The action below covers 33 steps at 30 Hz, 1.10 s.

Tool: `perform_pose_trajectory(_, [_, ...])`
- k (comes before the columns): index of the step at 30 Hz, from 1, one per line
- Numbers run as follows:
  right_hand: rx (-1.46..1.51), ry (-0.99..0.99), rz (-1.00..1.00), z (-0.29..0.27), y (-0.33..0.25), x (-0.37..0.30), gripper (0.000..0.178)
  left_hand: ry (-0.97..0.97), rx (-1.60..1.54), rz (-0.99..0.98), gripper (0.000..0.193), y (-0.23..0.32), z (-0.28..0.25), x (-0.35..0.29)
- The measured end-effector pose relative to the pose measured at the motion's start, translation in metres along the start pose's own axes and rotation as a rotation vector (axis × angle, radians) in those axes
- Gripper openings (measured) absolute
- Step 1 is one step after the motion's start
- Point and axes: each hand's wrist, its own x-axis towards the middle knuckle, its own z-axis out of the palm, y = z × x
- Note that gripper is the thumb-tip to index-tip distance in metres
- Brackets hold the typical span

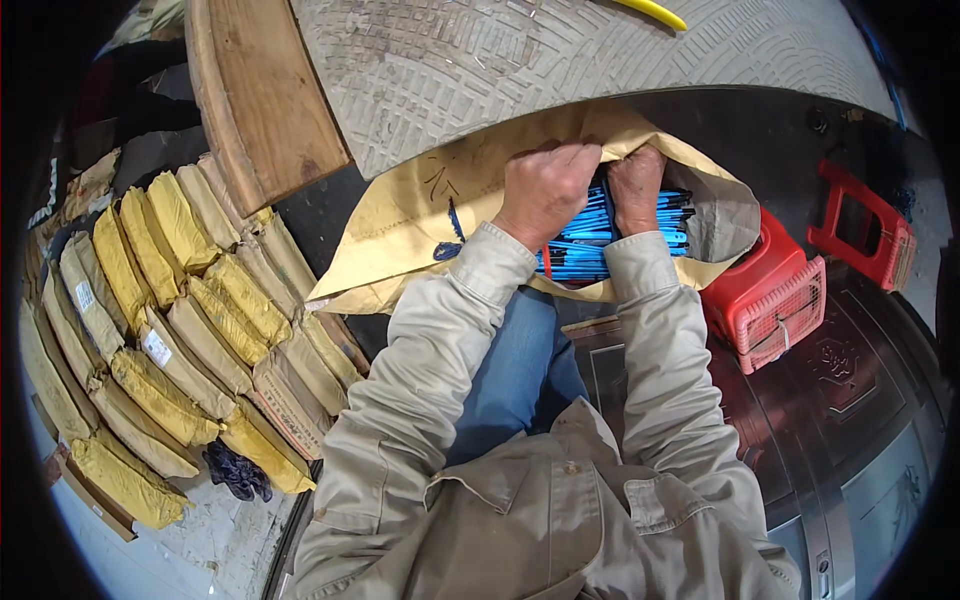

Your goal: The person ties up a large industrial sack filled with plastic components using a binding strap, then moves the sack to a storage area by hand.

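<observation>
A large tan paper bag (395,225) lies across my lap, its wide mouth gaping to the right. Inside it are many thin blue plastic sticks with black ends (580,262), packed close together, with a red band (546,262) around some at the left. My left hand (548,190) is closed in a fist at the bag's upper fold, seemingly pinching the paper. Beside it, my right hand (637,188) reaches into the mouth over the sticks with its fingers curled; their tips are hidden, so what they grip is unclear. A blue string (450,245) hangs on the bag's left part.
Directly ahead is a patterned grey work surface (450,75) with a yellow-handled thing (655,12), beside a wooden board (265,95). Filled paper bags (190,330) are stacked at left. A red plastic stool (760,290) stands at right, another red stool (865,225) beyond it.
</observation>
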Motion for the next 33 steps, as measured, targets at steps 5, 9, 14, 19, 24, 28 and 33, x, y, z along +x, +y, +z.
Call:
perform_pose_trajectory(5, [-0.082, 0.077, -0.063, 0.005, 0.016, -0.002, 0.016, 0.009, -0.047, 0.019, 0.016, 0.002, 0.002, -0.001])
perform_pose_trajectory(9, [-0.044, 0.086, -0.103, 0.008, 0.024, -0.003, 0.021, -0.020, -0.077, 0.015, 0.017, 0.003, 0.004, -0.001])
perform_pose_trajectory(14, [0.098, 0.017, 0.006, 0.009, 0.024, -0.004, 0.027, 0.038, -0.175, -0.045, 0.013, 0.003, 0.008, 0.000])
perform_pose_trajectory(19, [-0.123, 0.067, -0.175, 0.012, 0.029, -0.001, 0.025, 0.042, -0.183, -0.081, 0.012, 0.005, 0.008, 0.002])
perform_pose_trajectory(24, [-0.328, 0.007, -0.278, 0.010, 0.031, 0.003, 0.028, 0.001, -0.325, -0.136, 0.014, 0.005, 0.015, -0.003])
perform_pose_trajectory(28, [-0.201, -0.023, -0.278, 0.008, 0.025, 0.003, 0.024, -0.008, -0.385, -0.208, 0.015, 0.001, 0.015, -0.003])
perform_pose_trajectory(33, [0.088, -0.033, -0.173, 0.006, 0.019, 0.003, 0.021, 0.041, -0.234, -0.134, 0.014, 0.006, 0.011, 0.002])
